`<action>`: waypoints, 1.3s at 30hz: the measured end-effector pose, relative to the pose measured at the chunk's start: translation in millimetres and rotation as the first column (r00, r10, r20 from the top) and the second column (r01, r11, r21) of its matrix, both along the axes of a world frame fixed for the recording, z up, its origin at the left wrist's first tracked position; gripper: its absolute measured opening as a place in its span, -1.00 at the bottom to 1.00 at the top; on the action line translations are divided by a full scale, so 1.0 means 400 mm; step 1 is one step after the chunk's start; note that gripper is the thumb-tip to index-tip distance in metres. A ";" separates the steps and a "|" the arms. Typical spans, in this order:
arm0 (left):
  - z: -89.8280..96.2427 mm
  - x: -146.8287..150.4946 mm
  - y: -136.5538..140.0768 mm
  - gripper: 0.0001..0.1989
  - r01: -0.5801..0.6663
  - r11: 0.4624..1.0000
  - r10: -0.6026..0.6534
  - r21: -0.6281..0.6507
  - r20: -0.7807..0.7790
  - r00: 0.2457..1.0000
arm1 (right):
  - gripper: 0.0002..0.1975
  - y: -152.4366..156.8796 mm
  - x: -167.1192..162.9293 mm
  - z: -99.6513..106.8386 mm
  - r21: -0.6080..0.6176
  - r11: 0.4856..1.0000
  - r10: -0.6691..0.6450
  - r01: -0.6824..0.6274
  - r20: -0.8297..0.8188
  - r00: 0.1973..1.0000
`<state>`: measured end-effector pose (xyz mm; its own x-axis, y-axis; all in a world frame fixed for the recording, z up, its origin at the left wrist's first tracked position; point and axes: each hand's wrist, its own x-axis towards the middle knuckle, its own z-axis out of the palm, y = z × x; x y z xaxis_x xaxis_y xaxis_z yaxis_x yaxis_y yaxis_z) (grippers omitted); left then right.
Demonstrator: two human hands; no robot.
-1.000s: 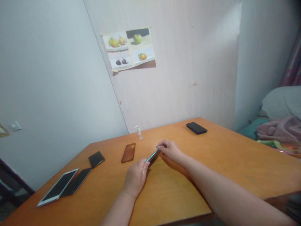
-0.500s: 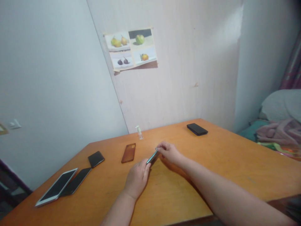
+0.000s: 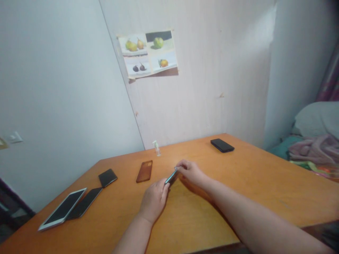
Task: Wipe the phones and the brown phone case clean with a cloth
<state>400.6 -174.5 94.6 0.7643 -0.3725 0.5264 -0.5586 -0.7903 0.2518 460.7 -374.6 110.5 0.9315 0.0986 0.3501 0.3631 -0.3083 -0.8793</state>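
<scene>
My left hand (image 3: 154,200) is closed round the near end of a phone (image 3: 171,177), which is tilted on edge above the table so that its blue-green side shows. At the far end of the phone, my right hand (image 3: 191,171) is closed with thumb and fingers pinched against it. A small pale bit shows at those fingertips, too small to make out. Beyond my left hand a brown phone case (image 3: 144,171) lies flat, its camera cutout at the far end. The phone's screen and most of its back are hidden from this angle.
A small clear pump bottle (image 3: 157,148) stands near the wall. At left lie a white tablet (image 3: 57,219), a dark phone (image 3: 86,203) partly beside it, and a black square item (image 3: 107,177). Another black phone (image 3: 222,145) lies far right on the wooden table (image 3: 265,183).
Both hands keep the same grip on the phone at nearly the same spot. The view has shifted very slightly.
</scene>
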 end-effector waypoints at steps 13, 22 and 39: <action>-0.002 0.001 0.005 -0.75 -0.004 1.000 0.004 0.031 0.021 1.000 | -0.83 -0.038 0.042 0.000 0.023 0.996 -0.084 0.083 0.016 0.996; 0.000 0.001 0.004 -0.74 -0.019 0.999 0.019 0.032 0.009 1.000 | -0.85 0.033 -0.008 -0.030 0.023 0.996 0.081 -0.083 0.076 0.994; -0.006 0.006 0.009 -0.74 -0.020 1.000 0.020 0.009 0.019 1.000 | -0.79 0.024 0.001 -0.035 0.002 0.984 0.174 -0.176 0.132 0.976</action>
<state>402.9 -171.1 92.3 0.7617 -0.3624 0.5371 -0.5472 -0.8036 0.2339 461.2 -365.1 96.3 0.8461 0.2507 0.4704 0.5228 -0.2180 -0.8241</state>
